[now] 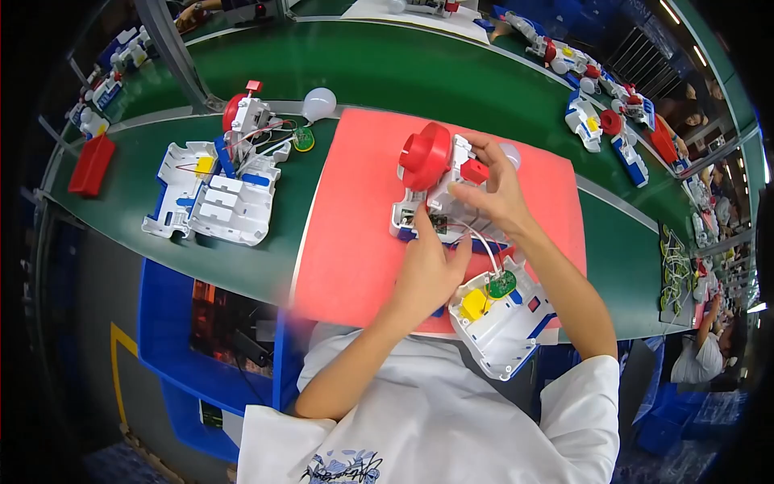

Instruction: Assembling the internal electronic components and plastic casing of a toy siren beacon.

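Observation:
On the pink mat (347, 218) sits a white plastic housing half (403, 219) with a circuit board inside. Over it is a white mechanism with a red wheel (427, 157) and a red block (474, 171) on its side. My right hand (501, 194) grips this mechanism from the right, fingers behind it and thumb in front. My left hand (429, 270) is at the housing's near side, index finger and thumb closed against it; the exact contact is partly hidden. Wires run down to a round green circuit board (501, 284) on a second white housing half (504, 331) with a yellow part (474, 305).
To the left lie another opened white housing (234, 214), its red-wheeled mechanism (235, 113) and a white dome (319, 105). A red bin (92, 165) stands farther left. Behind the mat runs a green conveyor (387, 64), carrying similar units (584, 121) at right.

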### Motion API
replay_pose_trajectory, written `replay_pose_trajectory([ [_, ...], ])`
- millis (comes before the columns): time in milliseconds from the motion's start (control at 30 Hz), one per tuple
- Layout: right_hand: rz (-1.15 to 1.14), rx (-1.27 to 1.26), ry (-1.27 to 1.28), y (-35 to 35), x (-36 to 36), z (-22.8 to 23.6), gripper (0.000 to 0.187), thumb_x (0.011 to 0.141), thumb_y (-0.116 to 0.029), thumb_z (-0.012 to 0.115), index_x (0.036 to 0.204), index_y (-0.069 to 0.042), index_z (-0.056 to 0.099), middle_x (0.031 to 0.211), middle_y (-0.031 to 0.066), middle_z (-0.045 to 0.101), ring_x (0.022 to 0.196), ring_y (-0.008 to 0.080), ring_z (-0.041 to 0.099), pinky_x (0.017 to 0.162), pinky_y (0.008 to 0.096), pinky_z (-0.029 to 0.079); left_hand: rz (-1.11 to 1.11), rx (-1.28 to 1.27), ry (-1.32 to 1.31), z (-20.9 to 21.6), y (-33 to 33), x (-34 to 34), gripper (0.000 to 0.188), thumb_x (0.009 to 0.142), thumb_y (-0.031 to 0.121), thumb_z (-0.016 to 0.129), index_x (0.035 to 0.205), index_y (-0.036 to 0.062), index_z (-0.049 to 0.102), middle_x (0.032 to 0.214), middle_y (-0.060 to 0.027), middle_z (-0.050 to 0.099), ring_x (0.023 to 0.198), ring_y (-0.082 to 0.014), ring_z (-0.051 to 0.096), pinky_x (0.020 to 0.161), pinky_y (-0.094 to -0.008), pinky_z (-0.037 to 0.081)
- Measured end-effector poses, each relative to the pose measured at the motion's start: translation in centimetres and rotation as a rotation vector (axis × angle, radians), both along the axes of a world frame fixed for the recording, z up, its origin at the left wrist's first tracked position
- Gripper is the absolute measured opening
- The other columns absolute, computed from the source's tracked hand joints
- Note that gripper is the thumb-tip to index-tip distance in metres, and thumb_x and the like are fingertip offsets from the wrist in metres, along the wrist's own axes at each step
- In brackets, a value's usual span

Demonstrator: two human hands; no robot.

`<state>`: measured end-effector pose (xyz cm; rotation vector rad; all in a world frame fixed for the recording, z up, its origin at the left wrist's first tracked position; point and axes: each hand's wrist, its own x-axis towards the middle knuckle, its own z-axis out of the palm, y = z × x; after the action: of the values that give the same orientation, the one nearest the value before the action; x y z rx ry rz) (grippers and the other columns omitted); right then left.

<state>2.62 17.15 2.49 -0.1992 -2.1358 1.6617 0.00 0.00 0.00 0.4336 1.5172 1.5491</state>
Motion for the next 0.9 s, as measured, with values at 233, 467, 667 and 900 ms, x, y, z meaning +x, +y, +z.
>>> replay_pose_trajectory([
  [233,-0.076,0.050,-0.091,-0.2,0.7,0.2,0.073,0.070,-0.024,0.085,0.129,0.001,0.051,0.119,0.0132,0.061,0.112,0.0199,0.060,0.098,0.0337,0.047,-0.045,-0.227,0.867,-0.3,-1.0,0.9,0.072,0.092,0.030,0.065,0.135,-0.0182,0.033,0.067,-0.0254,0.064,0.058,-0.0423,0.066,0.049,-0.0470,0.053],
  [467,0.004,0.597,-0.106,-0.7,0.7,0.1,0.080,0.060,-0.034,0.089,0.126,-0.003,0.055,0.116,0.0144,0.063,0.108,0.0273,0.060,0.098,0.0385,0.043,-0.047,-0.510,1.653,-2.9,-1.5,2.8,0.061,0.094,0.038,0.060,0.124,-0.0150,0.056,0.055,-0.0033,0.055,0.044,-0.0162,0.061,0.038,-0.0292,0.048],
  [667,0.061,0.597,-0.111,-1.1,0.9,0.3,0.087,0.061,-0.028,0.090,0.135,-0.005,0.050,0.129,0.0129,0.058,0.119,0.0259,0.055,0.103,0.0381,0.043,-0.166,-0.538,1.772,-3.0,-0.9,2.6,0.059,0.097,0.035,0.056,0.119,-0.0189,0.058,0.054,-0.0047,0.056,0.043,-0.0161,0.060,0.038,-0.0300,0.049],
  [900,0.138,0.732,-0.192,-1.7,0.3,0.9,0.079,0.072,-0.036,0.083,0.140,-0.009,0.053,0.134,0.0174,0.055,0.124,0.0358,0.052,0.106,0.0441,0.038,-0.228,-0.601,1.841,-2.3,-1.0,2.8,0.053,0.097,0.032,0.054,0.117,-0.0162,0.063,0.055,-0.0008,0.054,0.045,-0.0101,0.055,0.039,-0.0252,0.044],
])
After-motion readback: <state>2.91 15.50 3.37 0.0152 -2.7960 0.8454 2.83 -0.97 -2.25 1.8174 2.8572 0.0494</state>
